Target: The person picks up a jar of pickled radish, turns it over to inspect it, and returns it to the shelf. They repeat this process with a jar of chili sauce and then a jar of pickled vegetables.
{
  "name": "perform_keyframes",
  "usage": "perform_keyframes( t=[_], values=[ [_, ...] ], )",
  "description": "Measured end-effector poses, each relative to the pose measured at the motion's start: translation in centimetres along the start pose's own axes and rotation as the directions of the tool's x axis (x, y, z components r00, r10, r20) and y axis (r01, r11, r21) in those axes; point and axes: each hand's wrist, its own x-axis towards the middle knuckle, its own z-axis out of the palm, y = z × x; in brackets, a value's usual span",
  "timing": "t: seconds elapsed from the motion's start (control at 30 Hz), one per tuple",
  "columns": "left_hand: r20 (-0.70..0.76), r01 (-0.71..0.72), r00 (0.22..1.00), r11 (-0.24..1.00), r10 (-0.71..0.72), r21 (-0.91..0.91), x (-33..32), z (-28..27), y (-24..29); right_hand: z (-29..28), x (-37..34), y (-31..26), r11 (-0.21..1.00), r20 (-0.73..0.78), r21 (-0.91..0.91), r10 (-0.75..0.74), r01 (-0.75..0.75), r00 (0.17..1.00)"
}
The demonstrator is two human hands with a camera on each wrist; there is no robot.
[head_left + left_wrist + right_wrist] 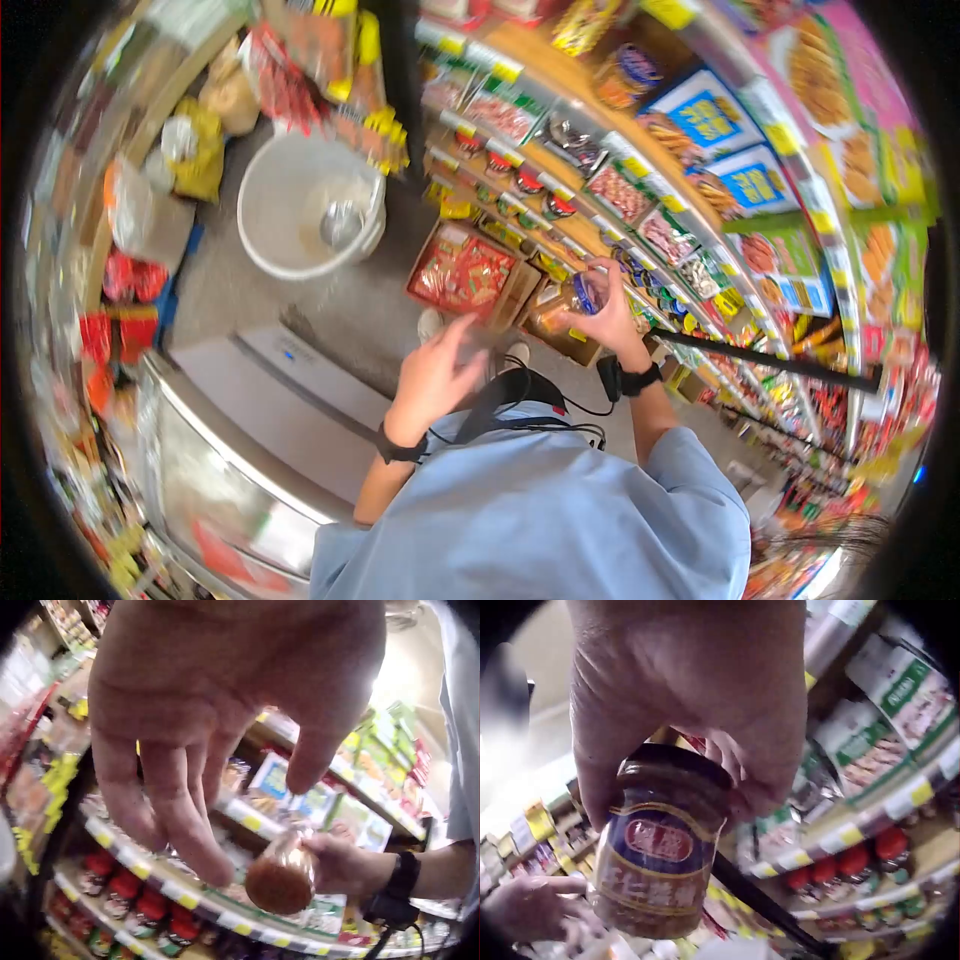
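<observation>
My right hand [612,318] grips a glass jar [660,851] with brown contents, a dark lid and a blue label with a red oval. In the right wrist view the fingers wrap the jar near its lid, with its label facing that camera. My left hand [437,376] is off to the left of the jar, holding nothing, fingers loosely bent and thumb apart. Seen from the left wrist, the jar's round brown base [279,886] points toward that camera, just beyond the left fingertips.
Shelves on the right hold packaged foods, with red-lidded jars [855,864] on one tier. A red box of packets [465,272] stands on the floor below. Farther left are a white bucket [262,215] with a metal bowl inside and a chest freezer [215,445]. A black bar [765,358] crosses before the shelves.
</observation>
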Motion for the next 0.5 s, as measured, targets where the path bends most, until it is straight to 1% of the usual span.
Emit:
perform_keyframes(
  t=[0.03,0.07,0.1,0.13,0.17,0.23,0.27,0.3,0.33,0.37,0.4,0.43,0.47,0.5],
  values=[
    [0.008,-0.053,0.999,0.997,0.053,-0.061,0.9,-1.2,2.7,-0.1,-0.9,-3.8,0.994,0.044,0.106,-0.020,0.015,0.999],
    [-0.006,-0.198,0.980,0.973,0.199,-0.120,1.4,-1.8,4.6,-0.2,-1.5,-7.5,0.978,0.043,0.206,-0.044,0.034,0.998],
    [-0.025,-0.333,0.942,0.926,0.334,-0.180,1.6,-2.2,6.3,-0.2,-1.8,-11.1,0.951,0.044,0.305,-0.071,0.054,0.996],
    [-0.053,-0.480,0.875,0.852,0.480,-0.207,1.9,-2.3,7.8,-0.2,-2.4,-14.1,0.911,0.043,0.405,-0.099,0.073,0.994],
    [-0.025,-0.502,0.859,0.831,0.512,-0.240,1.9,-2.4,9.3,-0.3,-3.0,-16.4,0.912,-0.009,0.401,-0.088,0.084,0.996],
    [0.029,-0.425,0.881,0.819,0.471,-0.386,1.1,-3.2,12.0,-0.7,-4.4,-19.9,0.910,-0.115,0.403,-0.056,0.098,0.992],
    [0.013,-0.409,0.876,0.757,0.482,-0.509,0.8,-3.0,12.6,-0.9,-5.4,-21.3,0.891,-0.188,0.434,-0.053,0.131,0.981],
    [-0.003,-0.381,0.874,0.682,0.485,-0.624,0.6,-2.7,13.2,-0.7,-6.4,-21.6,0.830,-0.262,0.514,-0.087,0.215,0.961],
    [0.050,-0.289,0.875,0.602,0.481,-0.745,-0.1,-3.0,14.6,-0.2,-7.1,-21.2,0.750,-0.329,0.585,-0.128,0.308,0.936],
    [0.082,-0.242,0.863,0.552,0.498,-0.798,-0.4,-2.7,14.9,0.5,-7.8,-20.8,0.659,-0.393,0.637,-0.167,0.399,0.904],
    [0.112,-0.189,0.853,0.500,0.511,-0.845,-0.6,-2.4,15.0,1.2,-9.1,-20.9,0.650,-0.387,0.651,-0.160,0.392,0.908],
    [0.139,-0.128,0.843,0.446,0.519,-0.886,-1.0,-1.9,15.2,1.5,-10.8,-20.1,0.647,-0.318,0.705,-0.076,0.289,0.945],
    [0.057,-0.258,0.858,0.526,0.510,-0.810,-1.6,-1.0,15.9,1.8,-11.7,-20.2,0.572,-0.303,0.768,-0.073,0.288,0.950],
    [-0.041,-0.455,0.805,0.573,0.591,-0.682,-1.9,-0.4,16.2,2.1,-12.6,-20.3,0.492,-0.283,0.824,-0.072,0.281,0.956]
  ],
)
